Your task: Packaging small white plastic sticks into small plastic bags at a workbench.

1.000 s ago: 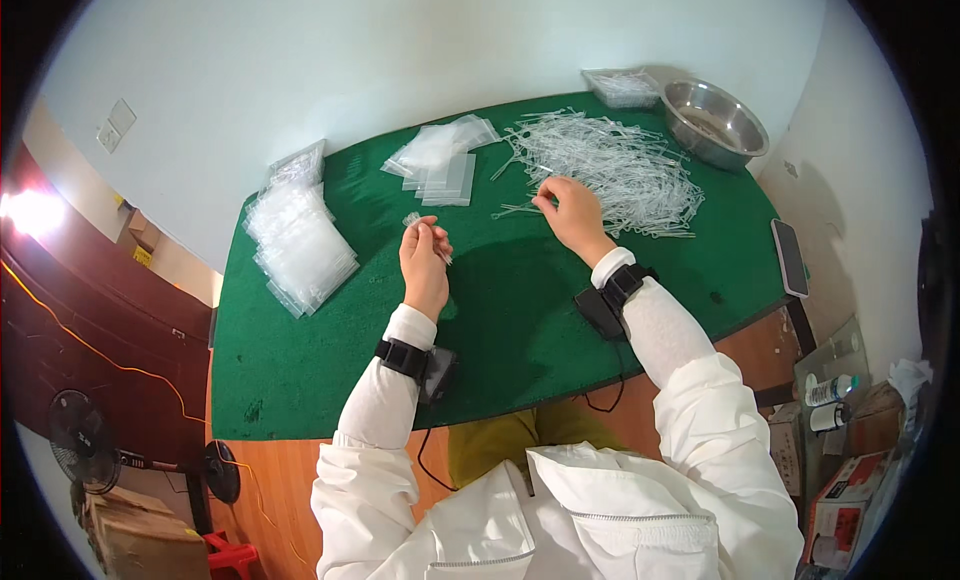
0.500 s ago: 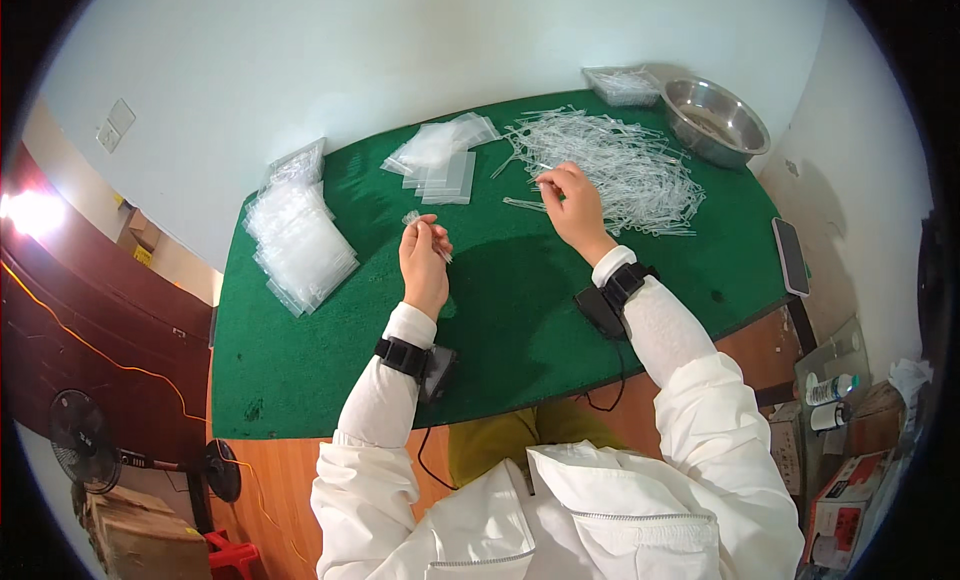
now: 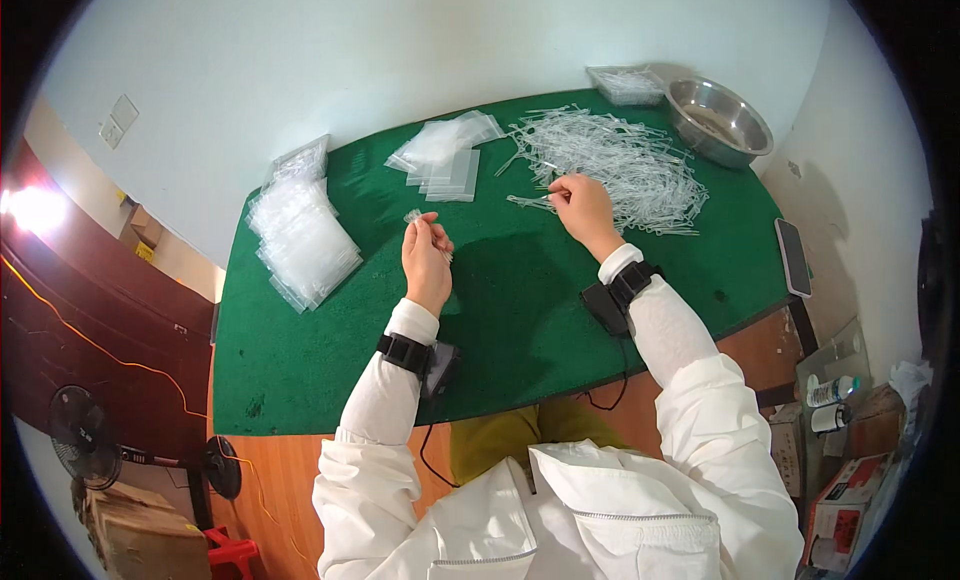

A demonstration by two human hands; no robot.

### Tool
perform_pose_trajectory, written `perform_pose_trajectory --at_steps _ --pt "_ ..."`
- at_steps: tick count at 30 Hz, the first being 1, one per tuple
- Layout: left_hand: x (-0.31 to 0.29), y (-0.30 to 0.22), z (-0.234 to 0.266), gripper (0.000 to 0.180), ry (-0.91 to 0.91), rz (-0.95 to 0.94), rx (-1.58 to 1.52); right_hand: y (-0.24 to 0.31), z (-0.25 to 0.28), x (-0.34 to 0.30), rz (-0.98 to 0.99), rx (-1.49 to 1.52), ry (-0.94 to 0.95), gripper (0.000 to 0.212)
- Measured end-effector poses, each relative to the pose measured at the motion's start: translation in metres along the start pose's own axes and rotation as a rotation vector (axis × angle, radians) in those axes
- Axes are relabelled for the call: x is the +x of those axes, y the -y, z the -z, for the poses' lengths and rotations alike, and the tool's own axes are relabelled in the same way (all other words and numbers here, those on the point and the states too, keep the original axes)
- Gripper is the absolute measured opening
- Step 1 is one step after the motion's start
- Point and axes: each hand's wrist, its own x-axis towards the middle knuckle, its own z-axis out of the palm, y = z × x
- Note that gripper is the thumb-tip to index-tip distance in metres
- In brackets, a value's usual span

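A large heap of thin clear plastic sticks (image 3: 640,165), some with small looped ends, lies at the back right of the green table. My left hand (image 3: 427,265) is closed around a small bundle of these sticks (image 3: 413,217), whose ends show above the fingers. At the heap's left side, my right hand (image 3: 584,212) pinches at the end of a few loose sticks (image 3: 527,202); the fingers partly hide how many. Between and beyond my hands lie flat clear zip bags (image 3: 452,175) in a fanned stack. More clear bags (image 3: 305,245), apparently filled, are piled at the left.
A steel bowl (image 3: 718,125) stands at the back right corner, beside a clear tray of sticks (image 3: 628,85). A phone (image 3: 793,257) lies on the right edge of the green tabletop (image 3: 330,380). Cabled black devices are strapped to both wrists. A fan (image 3: 85,435) stands at lower left.
My right hand has moved slightly down and right, its fingertips now at the loose sticks by the heap. The left hand keeps its bundle in nearly the same place.
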Motion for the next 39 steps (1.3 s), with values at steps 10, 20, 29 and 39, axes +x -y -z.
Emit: perform_pose_trajectory --at_steps 10,20,29,39 --pt "0.0 0.001 -0.004 0.024 0.08 0.098 -0.044 0.007 0.007 0.005 -0.169 0.401 0.064 0.01" --pt "-0.016 0.005 -0.024 0.025 0.255 -0.026 0.149 0.065 -0.028 -0.031 -0.468 1.057 0.572 0.011" --pt "-0.027 0.002 -0.036 0.024 0.335 0.003 0.048 0.066 -0.029 -0.031 -0.515 1.063 0.604 0.014" --pt "-0.025 0.009 -0.031 0.022 0.412 -0.011 0.019 0.068 -0.028 -0.031 -0.488 1.053 0.687 0.014"
